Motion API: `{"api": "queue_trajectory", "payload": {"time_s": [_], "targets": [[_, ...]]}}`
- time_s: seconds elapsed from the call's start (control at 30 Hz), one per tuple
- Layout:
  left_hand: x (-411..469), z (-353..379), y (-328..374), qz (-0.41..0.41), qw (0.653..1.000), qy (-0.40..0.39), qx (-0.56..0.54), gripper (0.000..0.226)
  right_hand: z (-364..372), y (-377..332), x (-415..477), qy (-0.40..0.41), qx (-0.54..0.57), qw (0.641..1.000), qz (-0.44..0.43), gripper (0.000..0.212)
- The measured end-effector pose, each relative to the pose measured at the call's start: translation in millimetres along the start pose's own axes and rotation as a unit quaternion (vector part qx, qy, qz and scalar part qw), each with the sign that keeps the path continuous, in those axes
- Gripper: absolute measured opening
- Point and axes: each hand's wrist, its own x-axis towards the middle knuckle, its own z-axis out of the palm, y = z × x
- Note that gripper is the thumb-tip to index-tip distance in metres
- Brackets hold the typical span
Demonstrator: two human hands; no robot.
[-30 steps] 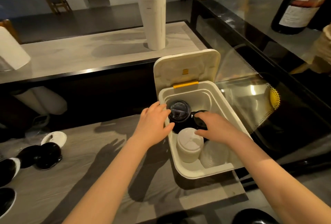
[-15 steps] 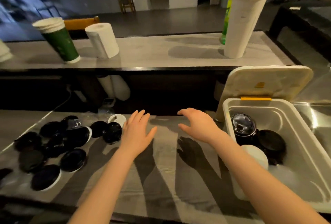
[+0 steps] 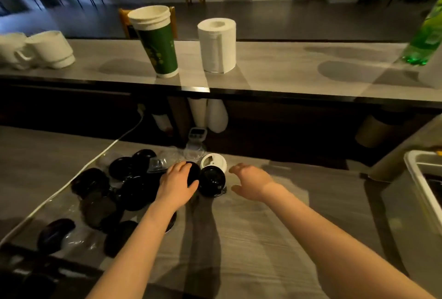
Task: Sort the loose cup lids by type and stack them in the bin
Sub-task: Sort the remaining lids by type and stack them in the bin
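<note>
1. Two hands in view, both over the lower counter (image 3: 263,231). Your left hand (image 3: 178,185) lies on a black lid (image 3: 192,174): fingers curled over its far edge, thumb at its near edge, so it grips that lid.
2. Your right hand (image 3: 251,180) hovers just above the counter, fingers loosely spread, holding nothing.
3. Between your hands sits a second black lid (image 3: 211,180), touching the gripped one. A white lid (image 3: 213,162) lies just behind it, sip hole up.
4. Most of the loose lids (image 3: 134,188) lie in a pile left of your left hand: mostly black, overlapping. Several clear lids (image 3: 157,166) are mixed in and hard to pick out against the dark ones.
5. Your left forearm covers part of one lid at the pile's near edge.
6. A white cable (image 3: 102,155) runs diagonally along the left side of the pile, close to the outer lids.
7. The bin (image 3: 411,167) is at the far right edge of the view, well apart from both hands. Only its white rim and a dark patch inside show.
8. On the raised counter (image 3: 287,71) behind stand white mugs (image 3: 47,49), a green cup stack (image 3: 155,43), a paper roll (image 3: 218,46) and a green bottle (image 3: 425,35).
9. A small white device (image 3: 197,132) stands just behind the pile, below the raised counter.
</note>
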Motion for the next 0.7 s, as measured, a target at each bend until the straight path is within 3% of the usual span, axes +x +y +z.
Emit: {"api": "queue_trajectory", "payload": {"time_s": [0.1,0.23,0.37,0.57,0.7], "targets": [[0.0,6.5,-38.0,-0.004,1.0,-0.021,-0.011,0.056,28.9,-21.3,27.5,-0.011,-0.018,1.0,-0.01,0.062],[-9.8,11.8,-79.1,-0.014,0.999,-0.044,-0.013,0.051,56.3,-44.0,50.2,-0.028,-0.083,0.996,0.007,0.092],[-21.5,19.1,-108.9,-0.025,0.997,-0.072,-0.017,0.053,78.8,-56.0,62.1,-0.046,-0.066,0.996,0.028,0.104],[-34.3,34.0,-126.7,-0.033,0.993,-0.116,-0.02,0.067,98.5,-58.4,59.8,-0.074,-0.035,0.996,0.038,0.092],[-32.3,34.7,-125.2,-0.019,0.997,-0.057,-0.048,0.068,85.2,-61.8,56.2,-0.015,0.046,0.998,0.032,0.05]]}}
